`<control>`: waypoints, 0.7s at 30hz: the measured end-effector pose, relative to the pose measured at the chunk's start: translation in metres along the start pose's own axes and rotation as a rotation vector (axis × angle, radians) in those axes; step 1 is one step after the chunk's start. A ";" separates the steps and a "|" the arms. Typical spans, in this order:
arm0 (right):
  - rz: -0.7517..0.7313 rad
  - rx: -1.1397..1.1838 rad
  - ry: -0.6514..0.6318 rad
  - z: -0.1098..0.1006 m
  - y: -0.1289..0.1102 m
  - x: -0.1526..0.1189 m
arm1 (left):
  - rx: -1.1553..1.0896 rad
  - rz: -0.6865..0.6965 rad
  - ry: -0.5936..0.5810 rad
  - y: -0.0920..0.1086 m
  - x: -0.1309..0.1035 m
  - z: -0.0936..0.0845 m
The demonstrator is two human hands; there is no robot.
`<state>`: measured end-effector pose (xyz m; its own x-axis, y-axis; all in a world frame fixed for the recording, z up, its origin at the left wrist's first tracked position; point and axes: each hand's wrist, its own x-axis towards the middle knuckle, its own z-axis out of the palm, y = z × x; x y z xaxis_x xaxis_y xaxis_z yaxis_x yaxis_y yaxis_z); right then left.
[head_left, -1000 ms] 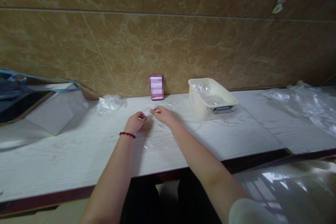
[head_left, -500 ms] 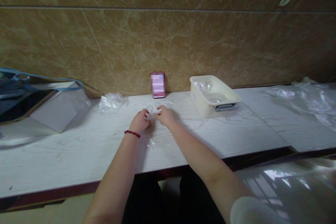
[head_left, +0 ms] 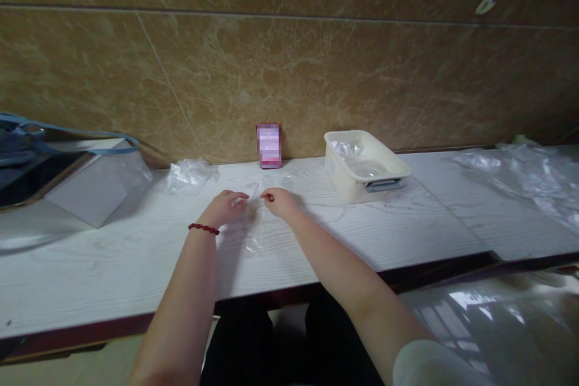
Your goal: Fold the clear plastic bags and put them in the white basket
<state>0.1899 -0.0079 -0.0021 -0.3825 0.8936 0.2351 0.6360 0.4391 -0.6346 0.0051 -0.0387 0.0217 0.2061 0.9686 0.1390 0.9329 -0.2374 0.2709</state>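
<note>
At the centre of the frame, a clear plastic film (head_left: pixel 256 245) lies on our white wood-grain tabletop (head_left: pixel 149 271); it looks feather-light, limp and slippery, best taken by an edge. Beside its upper part, our left hand (head_left: pixel 223 208) has loosely spread fingers, while our right hand (head_left: pixel 281 201) curls its fingertips, pinching what we cannot tell. Beyond, a phone (head_left: pixel 270 146) stands upright, with a cream bin (head_left: pixel 341 176) right of centre.

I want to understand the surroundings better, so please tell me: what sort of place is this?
Probably a simple indoor work spot, at home or in a small workshop: a white wood-grain table against a marbled brown wall, with an open cream bin holding clear plastic.
</note>
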 end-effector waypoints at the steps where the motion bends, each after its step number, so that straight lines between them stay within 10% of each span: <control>1: -0.006 -0.015 -0.011 -0.001 0.000 0.000 | 0.035 0.019 -0.008 -0.002 0.001 0.000; 21: -0.006 -0.267 -0.125 -0.011 -0.011 -0.003 | 0.133 -0.010 -0.006 -0.015 -0.002 0.023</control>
<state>0.1918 -0.0146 0.0122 -0.4560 0.8797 0.1347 0.7810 0.4681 -0.4134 -0.0020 -0.0350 -0.0046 0.1984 0.9713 0.1314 0.9656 -0.2167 0.1437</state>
